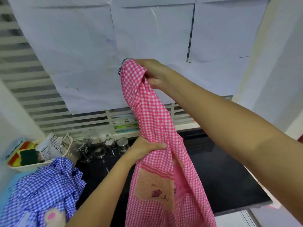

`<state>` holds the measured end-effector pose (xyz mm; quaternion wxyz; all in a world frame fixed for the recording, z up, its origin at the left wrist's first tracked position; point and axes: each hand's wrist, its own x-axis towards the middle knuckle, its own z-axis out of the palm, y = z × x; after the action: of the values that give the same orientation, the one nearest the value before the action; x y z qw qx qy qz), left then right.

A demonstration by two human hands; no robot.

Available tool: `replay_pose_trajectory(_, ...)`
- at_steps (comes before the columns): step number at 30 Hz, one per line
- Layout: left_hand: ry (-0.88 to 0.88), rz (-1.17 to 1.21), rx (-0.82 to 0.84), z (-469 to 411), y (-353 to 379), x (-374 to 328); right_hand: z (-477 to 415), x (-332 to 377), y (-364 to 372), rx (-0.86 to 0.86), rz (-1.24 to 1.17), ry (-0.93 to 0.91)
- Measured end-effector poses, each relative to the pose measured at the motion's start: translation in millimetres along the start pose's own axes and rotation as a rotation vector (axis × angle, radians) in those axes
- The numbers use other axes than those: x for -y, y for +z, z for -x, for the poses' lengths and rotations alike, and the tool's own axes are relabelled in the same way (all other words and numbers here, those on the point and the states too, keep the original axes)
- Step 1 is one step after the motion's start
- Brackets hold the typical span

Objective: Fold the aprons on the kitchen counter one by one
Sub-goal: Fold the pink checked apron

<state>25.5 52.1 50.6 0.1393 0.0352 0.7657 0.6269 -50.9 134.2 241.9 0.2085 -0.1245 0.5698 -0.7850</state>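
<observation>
A pink-and-white checked apron (155, 122) with a printed pocket patch hangs in the air above the black kitchen counter (218, 163). My right hand (152, 72) grips its top end, raised high in front of the papered window. My left hand (146, 148) grips the bunched cloth lower down, about midway along it. The apron's lower part drops out of view at the bottom edge. A blue-and-white checked apron (44, 189) lies crumpled on the counter at the lower left.
Several glass jars and tumblers (96, 145) stand at the back of the counter. A pale tray (24, 156) with sponges and a packet sits at the left. White paper sheets (147, 38) cover the louvred window behind.
</observation>
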Motion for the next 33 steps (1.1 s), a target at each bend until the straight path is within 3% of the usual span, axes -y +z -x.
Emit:
replay_pose_trajectory(3, -0.039, 0.336, 0.005, -3, 16, 7, 6, 15, 13, 0.056, -0.062, -0.038)
replay_pose_trajectory(10, -0.064, 0.504, -0.100, 16, -35, 1, 14, 46, -20, 0.043, -0.144, -0.121)
replay_pose_trajectory(13, 0.062, 0.350, -0.174, 30, -54, -16, 6, 45, -19, 0.005, -0.255, -0.148)
replay_pose_trajectory(15, 0.129, 0.233, -0.124, 43, -69, -23, 1, 44, -18, -0.054, -0.300, -0.166)
replay_pose_trajectory(19, 0.000, -0.292, 0.036, 65, -103, -7, -7, 27, -9, -0.121, -0.295, -0.155)
replay_pose_trajectory(20, -0.043, -0.390, 0.009, 69, -112, -3, -7, 21, -2, -0.098, -0.299, -0.147)
replay_pose_trajectory(21, -0.058, -0.464, -0.081, 71, -122, 0, -8, 17, 4, -0.067, -0.302, -0.152)
replay_pose_trajectory(23, 0.005, -0.553, -0.413, 78, -140, -4, -9, 12, 11, -0.005, -0.321, -0.167)
replay_pose_trajectory(26, 0.281, -0.658, -1.022, 101, -177, -46, -8, 17, 16, 0.058, -0.355, -0.196)
replay_pose_trajectory(28, 0.415, -0.771, -1.287, 119, -199, -81, -6, 24, 14, 0.069, -0.310, -0.250)
replay_pose_trajectory(31, 0.603, -0.854, -1.429, 131, -202, -111, -2, 40, 2, 0.042, -0.290, -0.337)
replay_pose_trajectory(33, 0.721, -0.965, -1.329, 127, -181, -101, 0, 53, -13, -0.018, -0.249, -0.428)
